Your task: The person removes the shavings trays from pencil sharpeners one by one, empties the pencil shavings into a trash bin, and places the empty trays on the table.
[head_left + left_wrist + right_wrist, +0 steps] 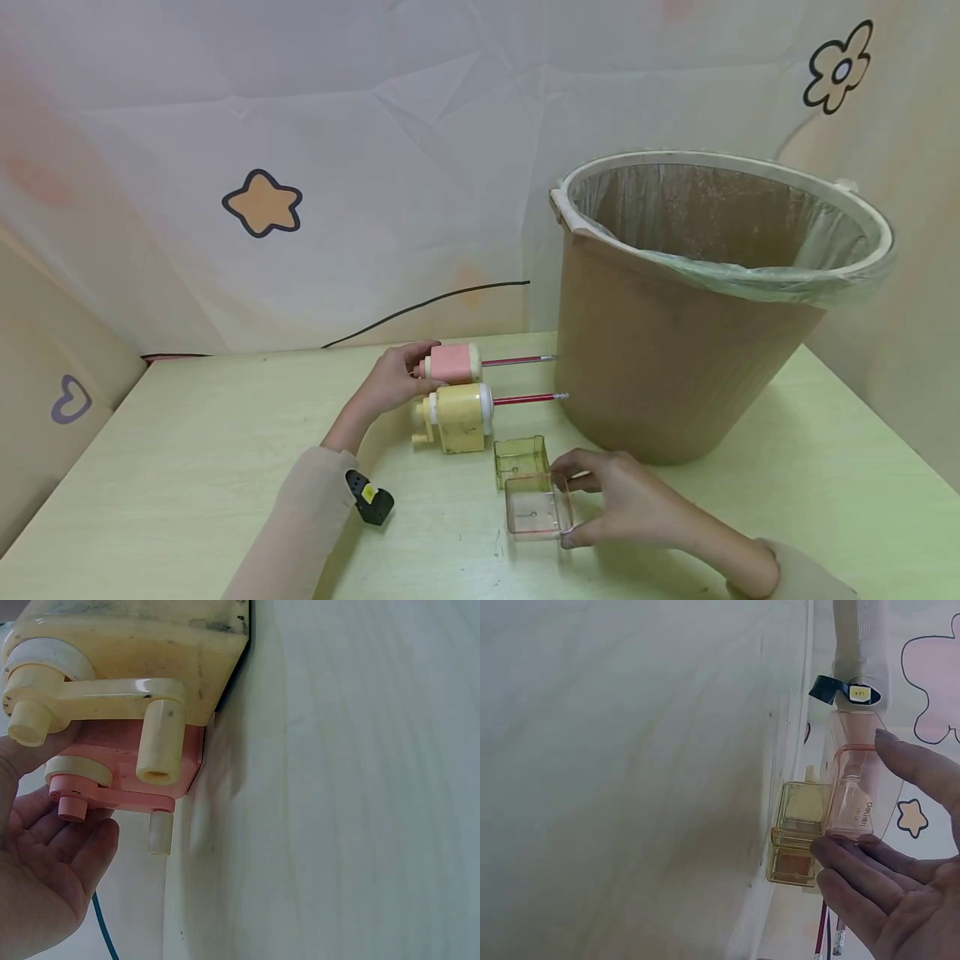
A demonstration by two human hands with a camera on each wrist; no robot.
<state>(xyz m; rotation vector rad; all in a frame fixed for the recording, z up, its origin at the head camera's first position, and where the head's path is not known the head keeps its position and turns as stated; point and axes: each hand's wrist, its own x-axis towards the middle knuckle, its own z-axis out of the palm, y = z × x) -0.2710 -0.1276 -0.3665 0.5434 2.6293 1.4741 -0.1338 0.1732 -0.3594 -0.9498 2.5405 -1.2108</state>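
Observation:
My left hand [398, 377] holds a pink crank pencil sharpener [452, 362], its thumb on the side toward the yellow sharpener [461, 417] and its fingers on the far side. From each sharpener a red pencil sticks out to the right; one is the front pencil [528, 399]. In the left wrist view the pink crank [135, 799] hangs beside the open palm. With thumb and fingertips, my right hand [626, 500] pinches a clear pinkish shavings drawer [534, 508] by its right side. A clear yellow drawer [521, 458] lies just behind it.
A large brown bin [675, 358] with a plastic liner stands at the right, close to the pencil ends. Small dark specks dot the light tabletop [187, 467] near the drawers. A patterned cloth [337, 167] hangs behind the table.

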